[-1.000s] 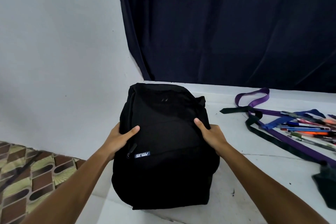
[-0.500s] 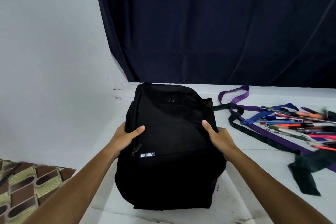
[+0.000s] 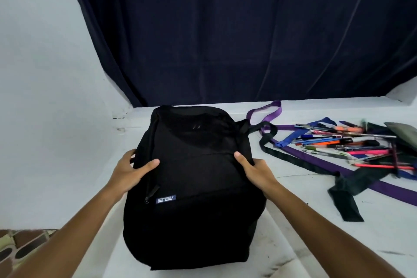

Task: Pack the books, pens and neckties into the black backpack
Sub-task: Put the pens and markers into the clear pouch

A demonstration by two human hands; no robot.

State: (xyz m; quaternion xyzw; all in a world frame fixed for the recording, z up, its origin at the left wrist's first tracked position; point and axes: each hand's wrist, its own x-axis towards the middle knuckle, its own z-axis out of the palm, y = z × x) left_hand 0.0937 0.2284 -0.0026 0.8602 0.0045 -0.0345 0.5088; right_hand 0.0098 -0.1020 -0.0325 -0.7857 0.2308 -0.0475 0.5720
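A black backpack [image 3: 194, 187] lies flat on the white table, zipped, its small logo tag facing me. My left hand [image 3: 130, 171] grips its left side and my right hand [image 3: 255, 171] grips its right side. To the right lies a heap of several pens [image 3: 343, 144] on top of neckties: a purple necktie [image 3: 266, 112] looping near the bag's top, a blue necktie [image 3: 293, 135] and a dark green necktie [image 3: 347, 196] trailing toward me. A grey-green book [image 3: 404, 135] shows at the far right edge, partly cut off.
A white table [image 3: 304, 244] carries everything. A dark blue curtain [image 3: 225, 29] hangs behind it. A white wall [image 3: 45, 74] stands on the left, and patterned floor tiles [image 3: 18, 248] show at the bottom left beyond the table's edge.
The view has swung right, bringing more pens, ties and the book into sight. Both hands keep their grip on the backpack's sides; the bag has barely moved.
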